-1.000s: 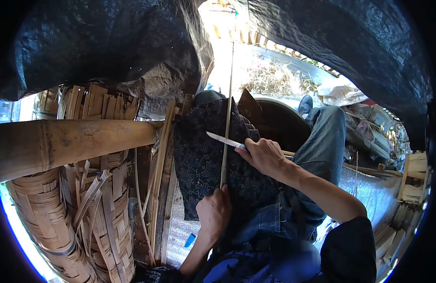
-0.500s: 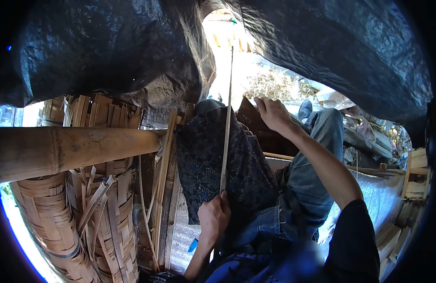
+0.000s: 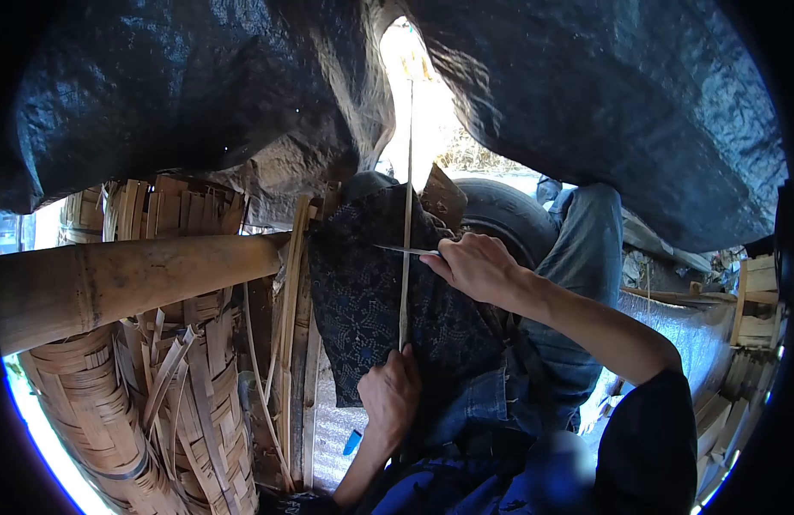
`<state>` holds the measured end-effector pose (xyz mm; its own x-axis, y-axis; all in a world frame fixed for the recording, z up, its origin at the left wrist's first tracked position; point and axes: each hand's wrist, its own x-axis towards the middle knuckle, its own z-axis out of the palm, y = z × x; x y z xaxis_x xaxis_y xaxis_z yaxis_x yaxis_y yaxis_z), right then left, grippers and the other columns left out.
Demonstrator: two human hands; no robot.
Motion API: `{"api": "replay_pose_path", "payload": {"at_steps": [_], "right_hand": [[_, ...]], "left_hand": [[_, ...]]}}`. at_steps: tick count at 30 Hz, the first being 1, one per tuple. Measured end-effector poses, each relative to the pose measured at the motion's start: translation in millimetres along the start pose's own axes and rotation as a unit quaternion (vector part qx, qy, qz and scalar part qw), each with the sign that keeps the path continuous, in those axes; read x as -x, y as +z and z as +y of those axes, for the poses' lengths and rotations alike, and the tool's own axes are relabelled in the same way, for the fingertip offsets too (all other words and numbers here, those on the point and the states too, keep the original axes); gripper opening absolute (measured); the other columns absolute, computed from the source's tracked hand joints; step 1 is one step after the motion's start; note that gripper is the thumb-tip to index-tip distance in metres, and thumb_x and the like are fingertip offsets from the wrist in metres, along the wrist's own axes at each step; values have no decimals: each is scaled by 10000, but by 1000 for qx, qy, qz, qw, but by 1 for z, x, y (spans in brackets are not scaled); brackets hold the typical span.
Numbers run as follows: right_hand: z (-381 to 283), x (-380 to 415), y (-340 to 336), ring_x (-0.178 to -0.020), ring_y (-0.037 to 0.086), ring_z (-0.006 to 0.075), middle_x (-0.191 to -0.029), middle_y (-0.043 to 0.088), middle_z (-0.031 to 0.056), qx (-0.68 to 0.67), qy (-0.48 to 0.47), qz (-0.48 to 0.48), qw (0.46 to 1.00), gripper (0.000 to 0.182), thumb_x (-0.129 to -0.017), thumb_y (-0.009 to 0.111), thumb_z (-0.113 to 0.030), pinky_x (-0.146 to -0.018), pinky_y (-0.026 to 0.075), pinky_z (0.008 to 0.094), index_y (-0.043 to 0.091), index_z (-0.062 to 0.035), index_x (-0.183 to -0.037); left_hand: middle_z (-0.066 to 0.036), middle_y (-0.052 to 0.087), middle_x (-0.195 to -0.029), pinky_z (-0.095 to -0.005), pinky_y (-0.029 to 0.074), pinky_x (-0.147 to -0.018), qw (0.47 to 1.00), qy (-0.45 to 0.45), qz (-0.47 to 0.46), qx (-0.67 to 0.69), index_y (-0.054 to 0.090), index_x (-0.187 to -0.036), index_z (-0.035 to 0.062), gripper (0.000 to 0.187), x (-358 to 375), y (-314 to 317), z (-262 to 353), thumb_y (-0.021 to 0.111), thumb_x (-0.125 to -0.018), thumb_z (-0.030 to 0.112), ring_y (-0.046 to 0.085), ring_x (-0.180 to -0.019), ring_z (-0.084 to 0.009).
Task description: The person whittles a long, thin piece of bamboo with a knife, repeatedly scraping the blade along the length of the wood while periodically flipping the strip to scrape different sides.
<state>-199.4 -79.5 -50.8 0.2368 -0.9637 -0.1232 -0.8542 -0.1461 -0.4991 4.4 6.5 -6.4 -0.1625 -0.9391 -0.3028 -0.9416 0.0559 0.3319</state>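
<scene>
My left hand [image 3: 390,390] is closed around the lower end of a long, thin bamboo strip [image 3: 406,206], which runs straight up into the bright opening. My right hand [image 3: 483,266] grips a knife [image 3: 397,249], its handle mostly hidden by the fingers. The narrow blade lies across the strip, pointing left, well above my left hand. Beneath both, a dark patterned cloth [image 3: 354,300] is draped over my lap. My jeans-clad leg [image 3: 577,257] is bent at the right.
A thick bamboo pole [image 3: 139,279] juts in from the left, above woven bamboo rolls [image 3: 79,395]. Upright slats [image 3: 294,343] stand beside the cloth. Dark plastic sheeting [image 3: 200,94] hangs overhead. A tyre [image 3: 509,210] and a brown panel [image 3: 444,199] lie beyond my knees.
My right hand has come down and toward me, bringing the knife across the strip. My left hand keeps its hold near the same place. The tyre now shows beyond my knees.
</scene>
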Motion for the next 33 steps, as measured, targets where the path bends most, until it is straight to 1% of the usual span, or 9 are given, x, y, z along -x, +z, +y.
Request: {"api": "replay_pose_path", "payload": {"at_steps": [13,15,19,21,22,23,25,28,33], "right_hand": [[6,-2,12,-435,580,200,-473,521,87,74,-6,24,997,440,-941,490,-396,-367,463,319,536,-25,-707],[27,-21,14,-421,565,186,-468,508,90,-36,136,-30,990,448,-950,473,-400,-337,428,306,546,-21,-723],[60,-46,-1,-362,468,152,-475,507,83,-68,136,-45,987,408,-988,419,-309,-328,399,316,571,-26,-737],[60,-52,-11,-330,389,132,-458,454,44,-83,94,74,989,391,-995,401,-280,-314,364,311,569,-18,-760],[54,-48,-14,-321,378,138,-453,447,38,-92,78,96,988,389,-996,399,-281,-319,353,327,562,-10,-769],[45,-42,-12,-371,508,200,-472,527,123,-143,118,62,981,461,-993,392,-298,-385,382,397,576,14,-709],[27,-22,-10,-341,463,199,-463,493,77,-196,49,47,978,396,-987,415,-304,-355,367,389,540,-18,-742],[7,6,3,-377,496,274,-461,487,117,-132,-37,88,987,389,-959,474,-317,-399,395,418,522,-24,-707],[4,11,8,-454,567,326,-516,546,163,-23,-9,66,998,403,-935,516,-336,-434,451,431,546,-4,-709]], "left_hand": [[-221,544,-500,-475,447,-435,999,29,35,-17,531,-611,43,384,5,0,4,494,-927,258,569,-451,-391],[-218,543,-497,-473,447,-433,998,35,37,-23,528,-609,44,382,9,-1,5,496,-927,253,568,-447,-387],[-216,534,-487,-471,444,-430,998,52,39,-22,520,-587,41,390,5,0,6,506,-921,241,553,-432,-390],[-222,525,-483,-472,440,-430,998,37,43,22,513,-553,38,412,-2,0,1,519,-916,233,550,-438,-397],[-229,515,-485,-471,427,-432,997,36,42,60,525,-542,16,430,-6,1,-4,530,-913,234,544,-444,-403],[-229,515,-485,-471,427,-432,996,32,46,64,525,-542,16,430,-7,-1,-6,530,-913,234,544,-444,-403],[-237,507,-493,-473,414,-443,993,17,14,113,551,-572,-8,429,-7,-5,-9,531,-917,246,545,-454,-404],[-241,497,-507,-465,389,-451,983,-9,-33,180,556,-602,-32,437,-13,-10,-19,513,-931,252,522,-456,-414],[-240,496,-514,-454,370,-445,975,-35,-71,208,551,-611,-43,443,-9,-12,-16,499,-940,248,501,-450,-416]]}}
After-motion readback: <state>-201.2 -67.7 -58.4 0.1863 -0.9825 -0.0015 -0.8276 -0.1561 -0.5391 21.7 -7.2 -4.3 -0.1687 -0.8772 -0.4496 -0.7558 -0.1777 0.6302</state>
